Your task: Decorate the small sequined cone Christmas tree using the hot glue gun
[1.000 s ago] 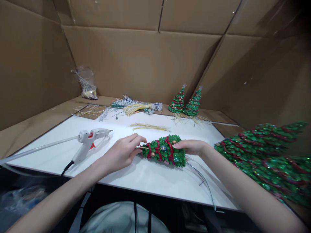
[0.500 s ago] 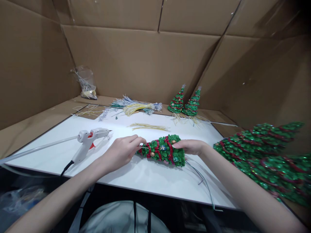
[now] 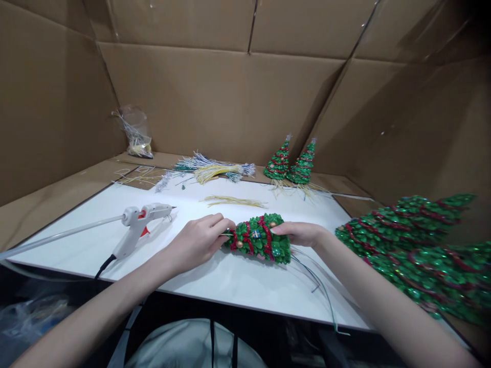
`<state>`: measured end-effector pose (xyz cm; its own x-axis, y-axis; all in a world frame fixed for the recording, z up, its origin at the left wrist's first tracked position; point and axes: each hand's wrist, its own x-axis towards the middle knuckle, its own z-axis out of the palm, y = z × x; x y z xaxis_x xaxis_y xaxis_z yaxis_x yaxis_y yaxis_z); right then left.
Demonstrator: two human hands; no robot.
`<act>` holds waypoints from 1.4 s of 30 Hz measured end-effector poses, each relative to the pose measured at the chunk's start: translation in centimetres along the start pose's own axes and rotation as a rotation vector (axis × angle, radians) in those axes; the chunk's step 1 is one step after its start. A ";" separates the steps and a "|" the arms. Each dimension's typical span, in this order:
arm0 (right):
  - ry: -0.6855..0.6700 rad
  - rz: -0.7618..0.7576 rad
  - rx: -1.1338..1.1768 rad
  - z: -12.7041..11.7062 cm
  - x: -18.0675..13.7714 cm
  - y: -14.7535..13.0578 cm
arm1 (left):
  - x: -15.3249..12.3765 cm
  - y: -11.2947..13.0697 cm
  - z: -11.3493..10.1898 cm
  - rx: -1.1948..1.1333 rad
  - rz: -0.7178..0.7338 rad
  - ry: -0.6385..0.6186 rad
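Note:
A small decorated Christmas tree (image 3: 255, 237) lies on its side over the white board, its tip toward the left. Green leaves, red garland, gold balls and a tiny blue gift cover it. My right hand (image 3: 301, 232) grips the wide base end, thumb on top. At the narrow end, the fingers of my left hand (image 3: 205, 236) are closed around the tip and hide it. A thin pale yellow strand (image 3: 226, 234) shows between those fingers, against the tree. Several thin wires (image 3: 320, 283) trail from the base toward the board's front edge.
A white glue gun (image 3: 134, 227) with a long glue stick stands at left. Yellow stems (image 3: 236, 201) lie behind my hands, stem bundles (image 3: 215, 168) farther back. Two finished trees (image 3: 278, 161) stand at the back; larger trees (image 3: 406, 225) are at right. Cardboard walls (image 3: 222, 97) surround the board.
My left hand has shifted slightly right and its fingers now cover more of the tree's tip. Less of the pale strand shows. My right hand keeps its grip.

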<state>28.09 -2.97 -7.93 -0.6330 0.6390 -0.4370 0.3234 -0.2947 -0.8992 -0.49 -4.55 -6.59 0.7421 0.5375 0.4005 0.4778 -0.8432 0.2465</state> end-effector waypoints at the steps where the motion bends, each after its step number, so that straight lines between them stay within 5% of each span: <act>1: 0.007 0.000 0.001 0.0 0.0 -0.1 | -0.2 -0.2 -0.1 -0.003 -0.014 -0.003; 13: 0.089 0.081 0.117 0.9 0.2 -0.5 | -2.0 -2.0 -1.3 0.019 -0.149 -0.029; 42: 0.229 -0.042 0.030 1.9 -0.9 -1.0 | 0.7 -0.3 0.2 0.118 -0.012 -0.006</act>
<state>27.00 -4.65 -6.65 -0.4679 0.7948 -0.3865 0.2768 -0.2836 -0.9181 0.00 -3.92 -6.57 0.7385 0.5483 0.3925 0.5389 -0.8298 0.1452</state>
